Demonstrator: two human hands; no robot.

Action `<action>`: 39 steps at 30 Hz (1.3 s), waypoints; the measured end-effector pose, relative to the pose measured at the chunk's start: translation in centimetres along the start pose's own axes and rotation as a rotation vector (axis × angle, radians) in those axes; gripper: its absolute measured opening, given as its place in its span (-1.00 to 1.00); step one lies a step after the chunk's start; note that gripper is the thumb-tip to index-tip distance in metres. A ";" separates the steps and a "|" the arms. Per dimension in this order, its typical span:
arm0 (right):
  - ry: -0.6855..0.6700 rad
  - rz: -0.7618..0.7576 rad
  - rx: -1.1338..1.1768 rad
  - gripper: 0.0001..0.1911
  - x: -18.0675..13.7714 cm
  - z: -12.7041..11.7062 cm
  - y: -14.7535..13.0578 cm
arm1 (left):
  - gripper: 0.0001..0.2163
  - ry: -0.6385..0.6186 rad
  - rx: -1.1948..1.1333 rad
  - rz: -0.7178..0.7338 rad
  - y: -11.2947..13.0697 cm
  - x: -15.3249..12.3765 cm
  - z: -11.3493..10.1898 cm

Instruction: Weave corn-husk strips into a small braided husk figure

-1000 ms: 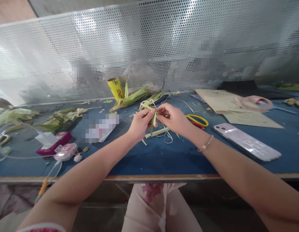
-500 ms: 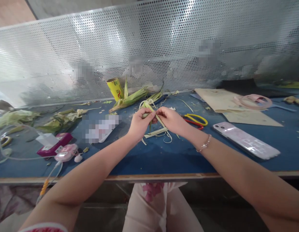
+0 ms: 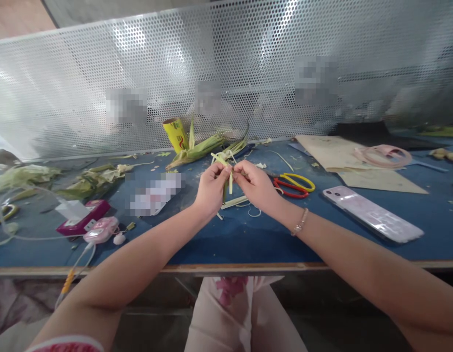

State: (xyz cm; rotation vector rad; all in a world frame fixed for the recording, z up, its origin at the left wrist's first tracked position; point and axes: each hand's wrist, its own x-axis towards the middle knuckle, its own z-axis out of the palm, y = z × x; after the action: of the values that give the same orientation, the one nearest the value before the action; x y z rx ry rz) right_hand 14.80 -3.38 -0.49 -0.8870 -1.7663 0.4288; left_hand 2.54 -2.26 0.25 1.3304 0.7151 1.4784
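Between my two hands is a pale green corn husk strip [image 3: 231, 183], its ends showing above and below the fingertips. My left hand [image 3: 212, 188] pinches it with thumb and forefinger. My right hand [image 3: 254, 183] is closed at the same spot, fingertips against the strip. Under the hands lie more cut husk strips [image 3: 236, 201] and thin curled shreds. Just right of my right hand are scissors with red and yellow handles [image 3: 294, 186], their blades hidden. Behind the hands lies a bundle of green corn husks [image 3: 199, 149].
A yellow cardboard tube [image 3: 175, 135] stands by the perforated metal screen [image 3: 156, 73]. On the right are a phone [image 3: 373, 213], brown paper sheets [image 3: 383, 180] and a pink tape ring [image 3: 383, 155]. Husk scraps [image 3: 96, 182], a purple power strip [image 3: 85, 220] and cables lie left.
The held strip has turned from slanting down to the right to hanging nearly straight down. My right hand has shifted slightly left, showing more of the red scissor handle.
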 end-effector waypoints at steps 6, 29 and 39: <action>-0.017 0.035 0.129 -0.89 0.3 0.4 0.8 | -0.79 0.016 -0.011 0.011 0.1 -0.1 0.2; 0.013 0.049 -0.237 -0.89 0.6 -1.2 0.8 | -0.84 -0.027 0.211 0.081 0.0 0.0 -0.5; 0.029 0.064 -0.204 -0.86 0.6 -1.6 0.9 | -0.80 -0.049 0.098 -0.074 0.1 0.8 -0.8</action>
State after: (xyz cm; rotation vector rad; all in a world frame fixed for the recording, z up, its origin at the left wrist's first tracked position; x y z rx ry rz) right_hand 16.48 -2.59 -0.11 -1.0900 -1.7802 0.2778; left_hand 1.84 -1.35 0.44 1.3952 0.8054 1.3619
